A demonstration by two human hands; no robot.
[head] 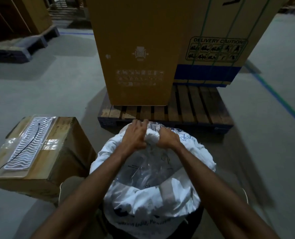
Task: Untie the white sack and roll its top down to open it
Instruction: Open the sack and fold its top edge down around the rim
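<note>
White woven plastic sack [151,195], clear-lined, upright on floor at six o'clock; left hand [134,135] and right hand [167,138] at twelve o'clock, fingers curled gripping bunched far rim, evidently to roll it down.

Head-worn view, facing down-forward, close above sack [151,169]

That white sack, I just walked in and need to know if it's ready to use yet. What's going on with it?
A person stands over the white sack, working on its top. Both the left hand and the right hand grip the bunched far rim of the sack with curled fingers. The mouth is already open, showing a clear plastic liner inside, and the near edge looks folded down. A cardboard box sits to the left, a wooden pallet ahead.
</note>
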